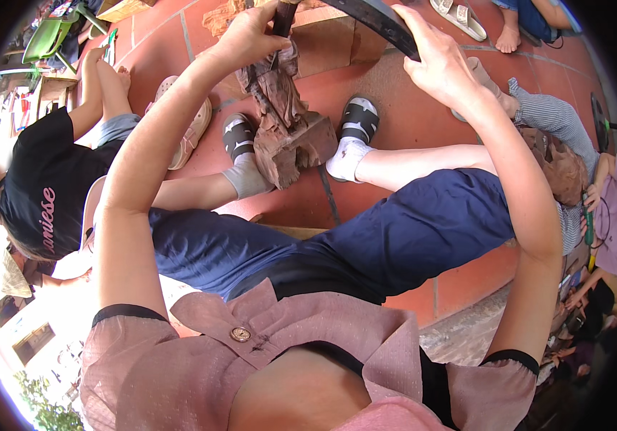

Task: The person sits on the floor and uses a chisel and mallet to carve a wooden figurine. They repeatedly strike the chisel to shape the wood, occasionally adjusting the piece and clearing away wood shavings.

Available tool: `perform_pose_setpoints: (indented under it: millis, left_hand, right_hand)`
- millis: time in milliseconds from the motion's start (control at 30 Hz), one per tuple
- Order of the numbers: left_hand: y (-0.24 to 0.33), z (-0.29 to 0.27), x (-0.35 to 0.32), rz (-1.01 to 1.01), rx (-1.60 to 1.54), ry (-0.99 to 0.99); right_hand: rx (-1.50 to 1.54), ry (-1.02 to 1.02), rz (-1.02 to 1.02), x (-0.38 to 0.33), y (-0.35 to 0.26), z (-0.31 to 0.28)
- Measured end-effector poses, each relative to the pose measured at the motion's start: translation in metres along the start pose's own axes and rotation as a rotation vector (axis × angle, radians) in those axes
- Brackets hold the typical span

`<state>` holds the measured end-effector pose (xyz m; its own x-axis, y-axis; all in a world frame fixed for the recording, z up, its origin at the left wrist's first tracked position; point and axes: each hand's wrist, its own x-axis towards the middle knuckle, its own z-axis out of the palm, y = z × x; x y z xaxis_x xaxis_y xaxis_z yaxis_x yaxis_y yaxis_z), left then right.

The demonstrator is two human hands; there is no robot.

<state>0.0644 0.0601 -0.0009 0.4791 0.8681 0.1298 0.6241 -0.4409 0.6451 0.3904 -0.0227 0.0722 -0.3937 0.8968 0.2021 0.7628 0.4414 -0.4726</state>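
A carved reddish-brown wooden statue [280, 97] stands on its rough block base between my feet, leaning a little. At the top edge, my left hand [247, 36] is closed around a dark brown rod [284, 19], just over the statue's upper end. My right hand [441, 61] grips the end of a dark, curved bar [373, 23] that arches up out of the picture. Whether the rod and the bar belong to one tool I cannot tell, since their upper parts are cut off.
Wooden blocks [323, 50] lie behind the statue on the red tile floor [409, 108]. To the left sits a person in a black shirt [50, 179], near a green chair [48, 39]. At right, other people sit close by, one beside a brown carved piece [558, 165]. A sandal [459, 18] lies at the far right.
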Motion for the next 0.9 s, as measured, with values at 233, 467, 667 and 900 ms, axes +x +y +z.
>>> perform_pose_setpoints:
  millis: [233,467,667,900]
  left_hand:
    - [-0.01,0.005,0.003,0.004,-0.098,-0.007]
    - [-0.011,0.004,-0.001,0.031,-0.081,0.011]
    - [0.023,-0.003,-0.012,-0.104,-0.037,-0.074]
    - [-0.01,-0.015,-0.034,-0.077,-0.441,0.058]
  right_hand:
    - [-0.194,0.001,-0.051,-0.003,0.014,0.015]
    - [-0.139,0.086,-0.157,-0.005,0.019,0.015]
    - [-0.198,0.04,-0.129,-0.004,0.02,0.009]
    - [-0.048,0.09,-0.083,-0.004,-0.009,-0.004]
